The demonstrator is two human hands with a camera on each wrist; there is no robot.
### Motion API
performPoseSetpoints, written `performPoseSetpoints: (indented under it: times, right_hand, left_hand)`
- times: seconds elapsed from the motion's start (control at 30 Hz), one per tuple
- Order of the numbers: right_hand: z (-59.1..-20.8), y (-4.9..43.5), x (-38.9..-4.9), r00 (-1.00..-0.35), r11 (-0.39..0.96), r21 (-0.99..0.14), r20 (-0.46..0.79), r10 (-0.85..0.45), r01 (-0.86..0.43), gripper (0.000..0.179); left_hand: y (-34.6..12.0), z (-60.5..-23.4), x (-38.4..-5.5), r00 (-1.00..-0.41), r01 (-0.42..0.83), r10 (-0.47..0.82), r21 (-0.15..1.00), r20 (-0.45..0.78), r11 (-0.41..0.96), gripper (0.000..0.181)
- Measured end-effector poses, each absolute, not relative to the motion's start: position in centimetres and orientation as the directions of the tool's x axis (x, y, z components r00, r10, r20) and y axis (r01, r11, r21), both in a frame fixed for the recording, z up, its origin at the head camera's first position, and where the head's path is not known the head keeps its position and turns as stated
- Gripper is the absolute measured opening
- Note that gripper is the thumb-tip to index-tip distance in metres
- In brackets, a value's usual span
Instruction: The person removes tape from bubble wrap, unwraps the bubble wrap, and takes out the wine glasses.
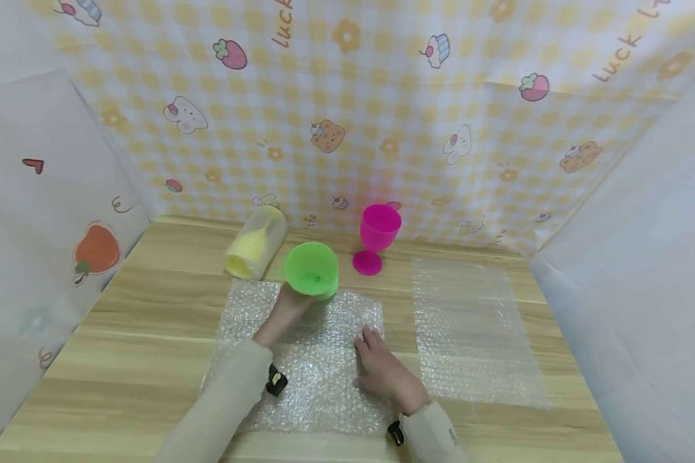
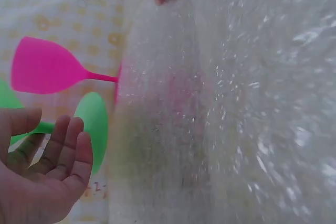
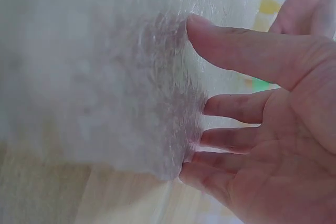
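Observation:
In the head view my left hand (image 1: 292, 303) holds a bright green plastic goblet (image 1: 311, 269) above the far edge of a bubble wrap sheet (image 1: 313, 392). The left wrist view shows the fingers (image 2: 63, 142) around the stem, near the goblet's round foot (image 2: 93, 129). Whether that foot touches the sheet is unclear. On the right part of the same sheet rests my right hand (image 1: 385, 370), fingers spread. Its fingertips (image 3: 197, 32) touch the wrap in the right wrist view, gripping nothing visible.
A magenta goblet (image 1: 379, 228) stands upright behind the sheet. Left of the green one lies a yellow object rolled in bubble wrap (image 1: 255, 247). Another bubble wrap sheet (image 1: 475, 341) lies flat at right. A checked cloth wall (image 1: 382, 128) backs the wooden table (image 1: 110, 360).

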State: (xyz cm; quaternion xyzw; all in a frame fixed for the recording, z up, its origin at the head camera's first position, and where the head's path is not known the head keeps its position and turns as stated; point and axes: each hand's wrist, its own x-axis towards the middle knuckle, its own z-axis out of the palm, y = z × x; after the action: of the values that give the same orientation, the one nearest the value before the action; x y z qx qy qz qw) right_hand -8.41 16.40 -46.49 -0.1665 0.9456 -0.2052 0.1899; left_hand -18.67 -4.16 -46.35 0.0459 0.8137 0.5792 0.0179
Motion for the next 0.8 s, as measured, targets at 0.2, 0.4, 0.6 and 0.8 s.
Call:
performPoseSetpoints:
  times: [0.2,0.4,0.6,0.8]
  right_hand:
    - [-46.7,16.2,-8.4,-0.868,0.868,-0.434,-0.303,-0.394,-0.243,0.082]
    - [-46.8,16.1,-8.4,-0.865,0.866,-0.428,-0.298,-0.403,-0.256,0.082]
    - [-46.8,16.2,-8.5,-0.866,0.865,-0.433,-0.299,-0.402,-0.252,0.082]
    - [-46.9,16.4,-8.5,-0.869,0.873,-0.425,-0.307,-0.388,-0.24,0.082]
  left_hand:
    - [-2.9,-48.4,-21.3,-0.994,0.012,0.105,0.92,-0.031,0.391,0.048]
    - [-2.4,-49.0,-22.7,-0.988,-0.068,0.103,0.925,-0.115,0.375,0.042]
    - [-2.2,-49.3,-22.1,-0.985,0.012,0.161,0.892,-0.068,0.452,0.043]
    - [-1.7,-49.5,-20.0,-0.957,0.284,0.273,0.518,0.098,0.807,0.029]
